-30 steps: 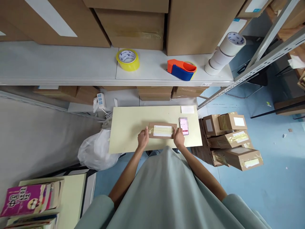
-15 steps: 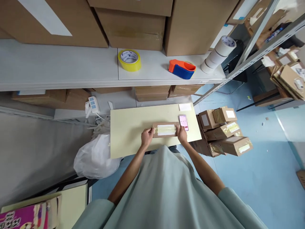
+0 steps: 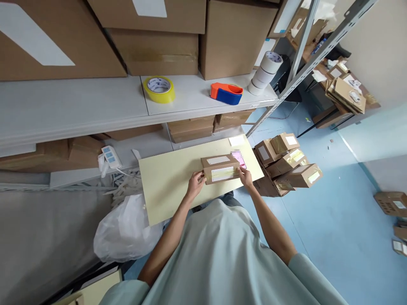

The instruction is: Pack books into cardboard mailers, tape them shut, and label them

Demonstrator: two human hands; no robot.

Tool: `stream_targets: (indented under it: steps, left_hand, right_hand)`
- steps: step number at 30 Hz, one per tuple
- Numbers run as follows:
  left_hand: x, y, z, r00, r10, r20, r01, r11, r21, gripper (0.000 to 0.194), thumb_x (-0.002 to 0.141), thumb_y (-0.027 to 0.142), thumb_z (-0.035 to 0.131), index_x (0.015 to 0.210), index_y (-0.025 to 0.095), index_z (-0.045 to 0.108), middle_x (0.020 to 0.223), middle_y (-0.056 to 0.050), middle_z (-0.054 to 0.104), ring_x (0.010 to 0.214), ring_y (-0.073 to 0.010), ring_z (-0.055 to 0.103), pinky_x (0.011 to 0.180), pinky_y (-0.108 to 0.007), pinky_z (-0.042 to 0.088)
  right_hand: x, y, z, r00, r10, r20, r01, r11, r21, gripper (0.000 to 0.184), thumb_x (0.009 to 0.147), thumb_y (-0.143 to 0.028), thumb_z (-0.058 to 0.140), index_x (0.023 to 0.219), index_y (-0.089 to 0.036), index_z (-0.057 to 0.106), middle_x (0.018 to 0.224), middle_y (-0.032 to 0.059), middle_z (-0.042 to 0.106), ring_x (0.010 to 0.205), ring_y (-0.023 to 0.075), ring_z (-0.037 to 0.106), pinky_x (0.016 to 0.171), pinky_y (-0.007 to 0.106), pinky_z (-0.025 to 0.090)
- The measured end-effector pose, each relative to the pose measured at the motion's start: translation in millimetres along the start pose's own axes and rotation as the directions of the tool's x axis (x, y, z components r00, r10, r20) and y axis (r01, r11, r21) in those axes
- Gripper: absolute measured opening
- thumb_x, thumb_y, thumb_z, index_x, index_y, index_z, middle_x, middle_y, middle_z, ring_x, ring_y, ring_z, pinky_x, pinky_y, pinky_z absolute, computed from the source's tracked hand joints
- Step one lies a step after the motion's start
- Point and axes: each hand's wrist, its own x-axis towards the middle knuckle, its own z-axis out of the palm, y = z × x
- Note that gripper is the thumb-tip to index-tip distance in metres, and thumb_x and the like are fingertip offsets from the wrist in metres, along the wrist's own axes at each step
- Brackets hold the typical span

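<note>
A small brown cardboard box [image 3: 219, 161] with white labels on two faces is on the pale yellow board [image 3: 165, 182] before me. Clear tape runs across the label on its near face. My left hand [image 3: 195, 185] grips the box's left end, fingers at its lower corner. On the right end, my right hand [image 3: 245, 176] holds it between thumb and fingers. Behind the box and my right hand lies a phone [image 3: 239, 158] with a pink screen, partly covered. Near the board's far edge is a white paper slip [image 3: 236, 140].
Taped boxes [image 3: 286, 159] are stacked right of the board. On the shelf [image 3: 95, 106] are a yellow tape roll [image 3: 160, 90], an orange-blue tape dispenser [image 3: 226, 93], a stack of white rolls [image 3: 265, 73] and large cartons [image 3: 159, 51]. A plastic bag [image 3: 127, 233] hangs at left.
The box has tipped between my hands, so a second labelled face now shows above the taped one. My view has turned to the right.
</note>
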Motion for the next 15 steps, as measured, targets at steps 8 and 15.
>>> stream_targets:
  steps: [8,15]
  left_hand:
    - [-4.7,2.2,3.6,0.979,-0.003,-0.204,0.048,0.975,0.215,0.023,0.091,0.027,0.074,0.112,0.021,0.080,0.119,-0.010,0.079,0.097,-0.0246,0.079,0.096,-0.039,0.064]
    - [-3.3,-5.5,20.3,0.933,-0.184,-0.309,0.246,0.953,0.177,0.029,0.089,0.025,0.076,0.116,0.020,0.080,0.114,-0.009,0.084,0.105,-0.0272,0.081,0.099,-0.038,0.062]
  right_hand:
    - [40.9,11.0,1.6,0.992,-0.045,0.116,0.049,0.998,-0.036,0.063,0.101,-0.068,0.057,0.122,-0.015,0.082,0.122,0.0215,0.076,0.103,0.0319,0.076,0.089,0.041,0.062]
    - [64.9,42.3,11.0,0.957,-0.067,0.284,0.054,0.997,0.051,0.033,0.096,-0.039,0.074,0.121,-0.019,0.082,0.124,0.0159,0.079,0.096,0.0278,0.081,0.085,0.038,0.065]
